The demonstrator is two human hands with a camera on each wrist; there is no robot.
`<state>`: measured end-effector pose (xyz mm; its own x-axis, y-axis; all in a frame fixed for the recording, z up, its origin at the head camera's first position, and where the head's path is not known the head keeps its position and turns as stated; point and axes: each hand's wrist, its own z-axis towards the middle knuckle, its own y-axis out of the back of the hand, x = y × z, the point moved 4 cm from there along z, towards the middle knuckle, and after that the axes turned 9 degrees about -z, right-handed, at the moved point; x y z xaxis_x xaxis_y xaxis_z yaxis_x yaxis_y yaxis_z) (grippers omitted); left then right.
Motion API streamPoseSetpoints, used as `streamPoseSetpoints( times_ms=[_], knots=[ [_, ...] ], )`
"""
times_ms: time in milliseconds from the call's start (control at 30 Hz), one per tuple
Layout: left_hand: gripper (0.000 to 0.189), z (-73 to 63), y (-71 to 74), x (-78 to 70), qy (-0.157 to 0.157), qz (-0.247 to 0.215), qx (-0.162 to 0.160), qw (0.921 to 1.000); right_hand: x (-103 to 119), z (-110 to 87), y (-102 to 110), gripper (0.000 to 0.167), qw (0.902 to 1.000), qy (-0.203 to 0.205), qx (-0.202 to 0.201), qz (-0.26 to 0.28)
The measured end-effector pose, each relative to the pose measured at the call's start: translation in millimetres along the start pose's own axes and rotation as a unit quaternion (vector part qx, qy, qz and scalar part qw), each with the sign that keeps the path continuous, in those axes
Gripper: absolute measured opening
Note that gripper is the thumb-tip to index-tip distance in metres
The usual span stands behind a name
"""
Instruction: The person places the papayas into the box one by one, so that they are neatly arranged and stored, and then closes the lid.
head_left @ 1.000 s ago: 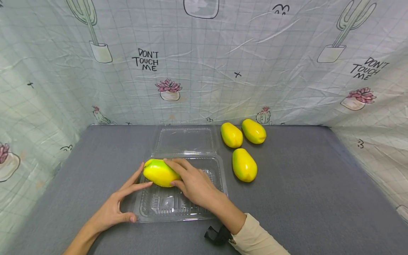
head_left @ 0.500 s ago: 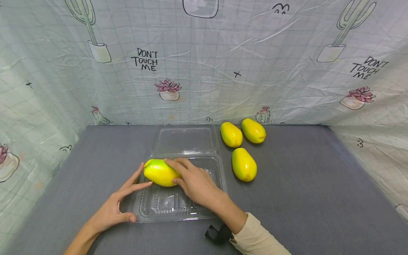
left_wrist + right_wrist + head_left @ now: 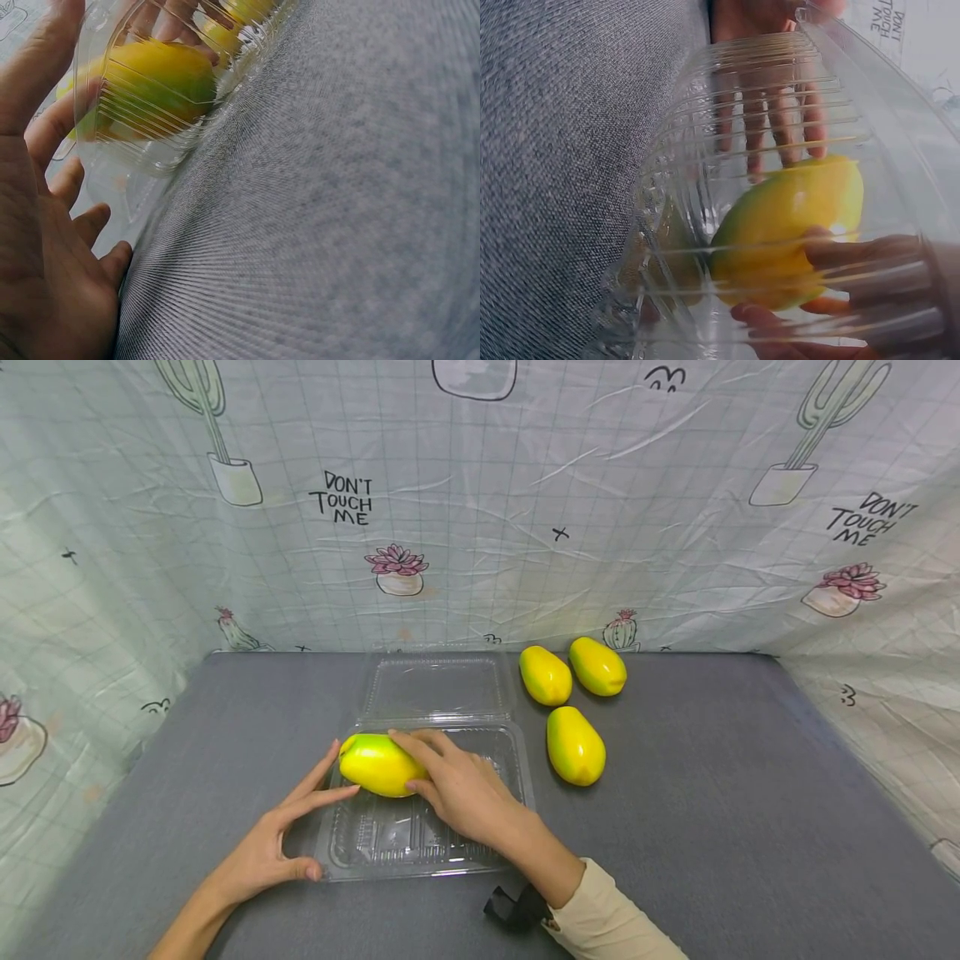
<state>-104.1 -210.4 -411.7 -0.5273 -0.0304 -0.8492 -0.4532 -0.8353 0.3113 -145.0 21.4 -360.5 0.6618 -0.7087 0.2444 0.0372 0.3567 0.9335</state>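
A yellow-green papaya point(image 3: 381, 766) lies sideways in the left back part of an opened clear plastic clamshell container point(image 3: 420, 860). My right hand point(image 3: 468, 793) holds the papaya's right end, thumb in front and fingers over the top. Spread wide, my left hand point(image 3: 273, 843) rests along the container's left side. Its thumb touches the front left corner, and two extended fingertips reach the papaya's left end. Through the clear wall, the left wrist view shows the papaya point(image 3: 161, 90) near my fingers. In the right wrist view, ribbed plastic partly blurs the papaya point(image 3: 795, 225).
The container's lid point(image 3: 438, 685) lies flat behind it. To the right sit three more papayas, one nearer point(image 3: 575, 747) and two behind, the left one point(image 3: 545, 677) and the right one point(image 3: 597, 667). A patterned curtain point(image 3: 480, 527) hangs behind the grey tabletop point(image 3: 697, 827).
Almost nothing differs. My right hand and the papaya have shifted very slightly to the right; my left hand keeps its place.
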Motion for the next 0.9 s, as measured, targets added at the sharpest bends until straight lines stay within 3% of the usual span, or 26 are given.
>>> streamPoseSetpoints(
  times_ms=[533, 900],
  knots=[
    [0.077, 1.6, -1.4, -0.8, -0.008, 0.003, -0.001, 1.0000, -5, -3.0, 12, 0.062, 0.9999, -0.012, 0.004, 0.007],
    [0.078, 0.7, -1.5, -0.1, -0.009, -0.001, -0.002, 1.0000, -23, -19.8, 47, 0.063, 0.9994, -0.019, -0.028, 0.004]
  ],
)
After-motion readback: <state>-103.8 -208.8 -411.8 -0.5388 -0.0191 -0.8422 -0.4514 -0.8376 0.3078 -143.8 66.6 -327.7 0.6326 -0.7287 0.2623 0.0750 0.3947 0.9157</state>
